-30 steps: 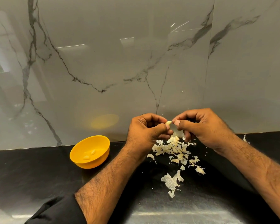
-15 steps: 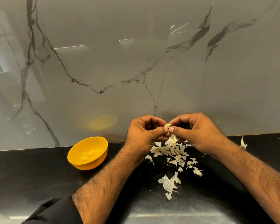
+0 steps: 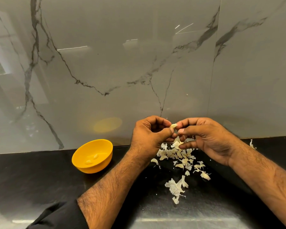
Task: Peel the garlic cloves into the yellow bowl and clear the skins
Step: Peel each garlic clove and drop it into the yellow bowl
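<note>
A pale garlic clove (image 3: 173,125) is held up between both hands above the counter. My left hand (image 3: 149,135) pinches it between thumb and curled fingers. My right hand (image 3: 208,138) pinches its other end with thumb and forefinger, the lower fingers stretched out. Under the hands lies a scatter of papery garlic skins (image 3: 180,154). A bigger clump of skin (image 3: 176,187) lies nearer to me. The yellow bowl (image 3: 104,164) stands to the left on the black counter, with two peeled cloves (image 3: 91,159) inside.
The black counter (image 3: 40,179) meets a grey marble-look wall (image 3: 139,63) right behind the hands. One stray skin (image 3: 251,144) lies at the back right by the wall. My dark sleeve (image 3: 59,215) shows at the bottom left.
Both hands have stayed together on the clove, working it slightly. The view has shifted a little; bowl and skins lie where they were.
</note>
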`<state>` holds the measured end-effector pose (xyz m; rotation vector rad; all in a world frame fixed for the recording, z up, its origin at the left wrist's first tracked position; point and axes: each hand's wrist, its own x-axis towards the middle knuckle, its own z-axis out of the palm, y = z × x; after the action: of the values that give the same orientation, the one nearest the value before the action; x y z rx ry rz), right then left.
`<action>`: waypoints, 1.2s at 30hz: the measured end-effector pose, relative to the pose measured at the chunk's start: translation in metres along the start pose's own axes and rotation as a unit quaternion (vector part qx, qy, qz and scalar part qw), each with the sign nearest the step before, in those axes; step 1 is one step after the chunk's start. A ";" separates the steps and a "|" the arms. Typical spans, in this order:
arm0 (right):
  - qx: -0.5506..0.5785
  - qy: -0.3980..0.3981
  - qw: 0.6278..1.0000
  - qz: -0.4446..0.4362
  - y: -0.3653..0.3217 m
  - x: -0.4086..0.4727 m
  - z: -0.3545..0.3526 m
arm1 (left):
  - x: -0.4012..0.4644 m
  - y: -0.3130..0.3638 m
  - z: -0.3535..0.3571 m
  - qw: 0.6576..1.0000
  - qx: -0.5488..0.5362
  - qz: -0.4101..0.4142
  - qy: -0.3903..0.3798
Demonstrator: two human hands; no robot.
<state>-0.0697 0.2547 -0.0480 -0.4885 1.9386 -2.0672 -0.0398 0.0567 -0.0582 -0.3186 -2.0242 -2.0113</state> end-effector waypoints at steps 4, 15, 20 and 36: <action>-0.007 -0.001 1.000 -0.001 -0.001 0.000 0.001 | 0.000 -0.002 0.000 0.997 0.065 0.033 0.009; -0.050 0.025 0.998 -0.009 0.001 0.001 0.004 | -0.003 -0.004 0.005 0.955 0.247 0.164 0.020; -0.035 0.021 0.999 0.005 0.000 0.001 0.003 | -0.003 -0.004 0.005 0.940 0.286 0.187 0.019; -0.179 0.092 0.979 0.029 -0.003 0.001 -0.008 | 0.001 -0.003 -0.001 0.999 0.043 -0.003 0.002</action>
<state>-0.0734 0.2616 -0.0453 -0.3139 2.4203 -1.7853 -0.0414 0.0560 -0.0609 -0.2909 -2.1046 -1.9200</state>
